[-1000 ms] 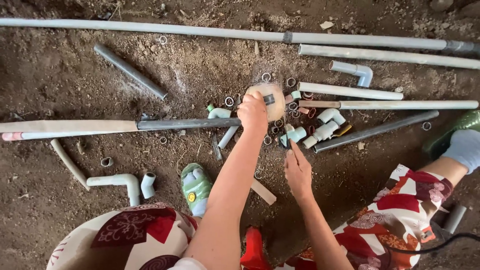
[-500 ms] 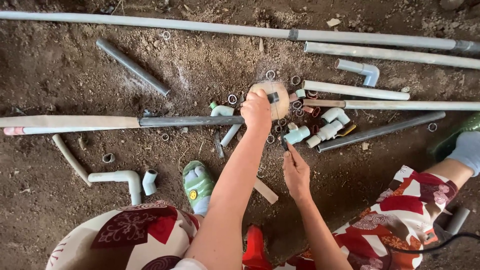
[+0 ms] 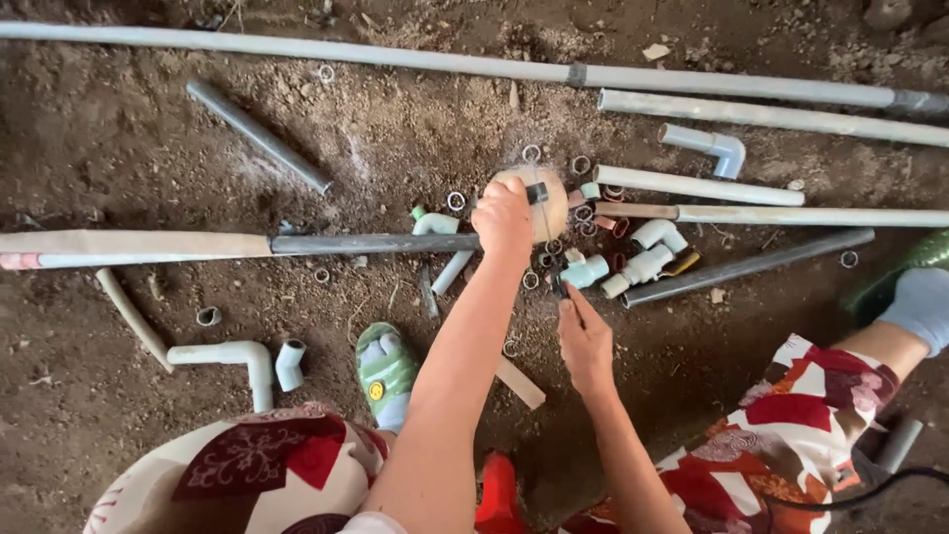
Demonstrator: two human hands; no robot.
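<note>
Left hand (image 3: 502, 216): closed over a round tan ball (image 3: 542, 202) banded with dark tape, held at frame centre above the dirt floor (image 3: 119, 138). Right hand (image 3: 585, 341): pinched on a small dark tool (image 3: 560, 288), just below the ball. Fittings (image 3: 643, 252) and rings (image 3: 456, 202): scattered loose beside the ball, unjoined. Pipes (image 3: 692, 185): laid separately. Assembly was judged barely begun; most pieces remained unconnected.

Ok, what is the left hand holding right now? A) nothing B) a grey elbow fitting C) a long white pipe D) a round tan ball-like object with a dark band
D: the left hand grips a round tan object with a dark band over the scattered pipe fittings, while the right hand pinches a small dark tool below it.
</note>
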